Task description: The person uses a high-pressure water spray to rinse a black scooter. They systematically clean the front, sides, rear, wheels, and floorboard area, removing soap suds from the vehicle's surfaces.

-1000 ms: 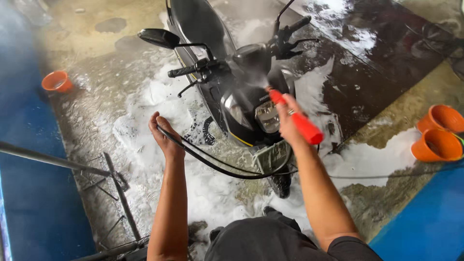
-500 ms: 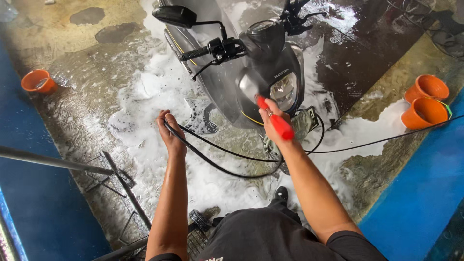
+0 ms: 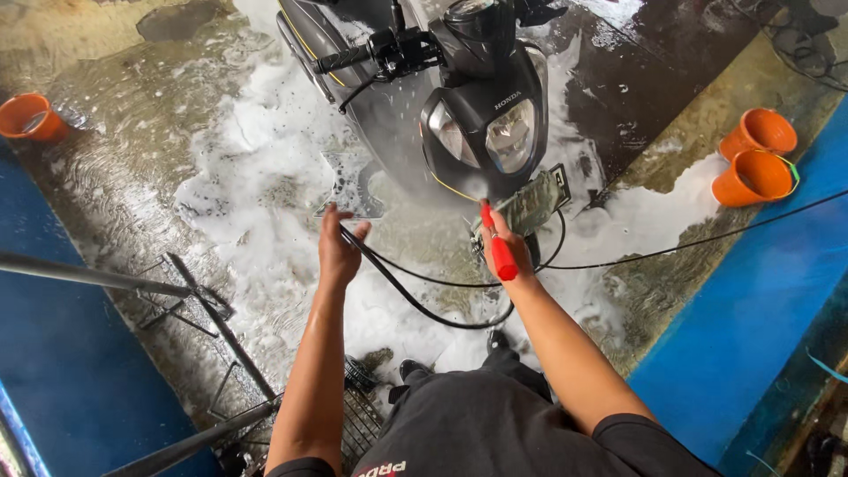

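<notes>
Nearest the camera are the person's dark, wet trousers (image 3: 495, 424), with both bare forearms reaching forward over soapy ground. The right hand (image 3: 505, 249) is wrapped tight around a red spray gun (image 3: 496, 247), which now points steeply up at the underside of the scooter's nose; half a second ago the same hand held it higher, up against the front panel, so it has dropped and pulled back toward the body. The left hand (image 3: 338, 247) has fingers curled loosely around the black hose (image 3: 415, 296), lifted a little higher than before, and the hose sags in a smooth loop between the two hands. Just beyond stands the black scooter (image 3: 459, 106), glossy and streaked with water, its rounded headlight (image 3: 495, 134) facing the camera and a wet plate (image 3: 528, 205) tilted below it; it fills more of the view than a moment ago. White foam (image 3: 256, 177) lies in thick, lumpy patches over rough, wet concrete (image 3: 132, 177). A thin black cable (image 3: 707, 238) runs off to the right across a smooth blue painted strip (image 3: 760, 300). Two orange plastic buckets (image 3: 755, 159) sit together at the far right, and one orange bucket (image 3: 26, 117) at the far left. Grey metal bars (image 3: 97, 278) cross the lower left.
</notes>
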